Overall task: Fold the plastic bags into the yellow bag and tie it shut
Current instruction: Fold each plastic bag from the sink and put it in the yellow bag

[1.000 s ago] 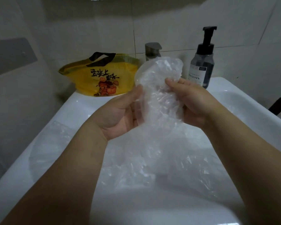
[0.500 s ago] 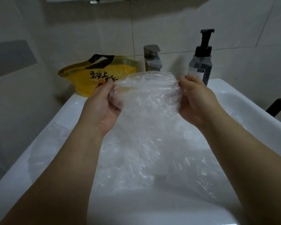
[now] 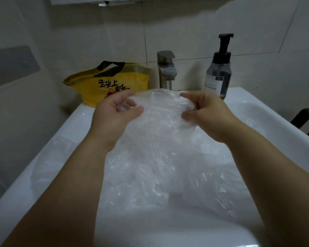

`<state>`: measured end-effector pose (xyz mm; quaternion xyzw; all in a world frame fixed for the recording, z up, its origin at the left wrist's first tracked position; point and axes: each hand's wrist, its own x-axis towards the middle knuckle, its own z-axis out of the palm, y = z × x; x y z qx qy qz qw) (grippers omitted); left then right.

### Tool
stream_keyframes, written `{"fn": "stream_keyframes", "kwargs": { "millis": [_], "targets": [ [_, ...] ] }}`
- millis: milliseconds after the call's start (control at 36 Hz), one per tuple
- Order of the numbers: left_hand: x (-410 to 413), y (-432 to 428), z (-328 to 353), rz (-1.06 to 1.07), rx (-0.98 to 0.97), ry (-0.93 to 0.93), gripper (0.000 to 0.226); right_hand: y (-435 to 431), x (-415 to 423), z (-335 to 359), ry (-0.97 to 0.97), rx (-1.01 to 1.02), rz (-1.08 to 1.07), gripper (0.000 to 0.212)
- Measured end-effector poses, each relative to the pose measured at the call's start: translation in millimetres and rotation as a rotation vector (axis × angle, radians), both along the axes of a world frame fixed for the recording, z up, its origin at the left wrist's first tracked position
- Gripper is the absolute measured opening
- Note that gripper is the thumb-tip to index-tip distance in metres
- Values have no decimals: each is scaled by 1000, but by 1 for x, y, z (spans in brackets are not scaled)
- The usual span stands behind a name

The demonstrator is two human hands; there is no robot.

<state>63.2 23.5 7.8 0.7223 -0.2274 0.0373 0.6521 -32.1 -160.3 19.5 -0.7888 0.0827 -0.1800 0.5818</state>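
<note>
Both left hand (image 3: 118,111) and right hand (image 3: 206,114) pinch the clear plastic bag (image 3: 161,111) spread nine-to-three; the yellow bag (image 3: 112,81) lies at eleven o'clock, nearer the left.

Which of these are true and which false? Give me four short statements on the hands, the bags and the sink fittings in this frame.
1. The left hand and right hand both hold the clear plastic bag over the sink. True.
2. The yellow bag lies inside the basin. False: it sits on the back left rim, beside the tap.
3. A pump bottle stands right of the tap. True.
4. The pump bottle has a white head. False: it is black.
</note>
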Motion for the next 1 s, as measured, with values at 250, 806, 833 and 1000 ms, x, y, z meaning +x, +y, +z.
{"fn": "stream_keyframes", "kwargs": {
  "millis": [250,806,833,1000],
  "targets": [
    [-7,0,-4,191,251,-293,16,-1,2,-7,-101,-263,-210,4],
    [-4,0,10,67,-115,169,25,-7,-1,6,-191,262,-104,17],
    [-5,1,10,87,-82,140,38,-8,-2,6,-186,270,-102,20],
    [-22,5,15,-239,225,141,51,-4,-2,5,-95,336,-33,50]
  ]
}}
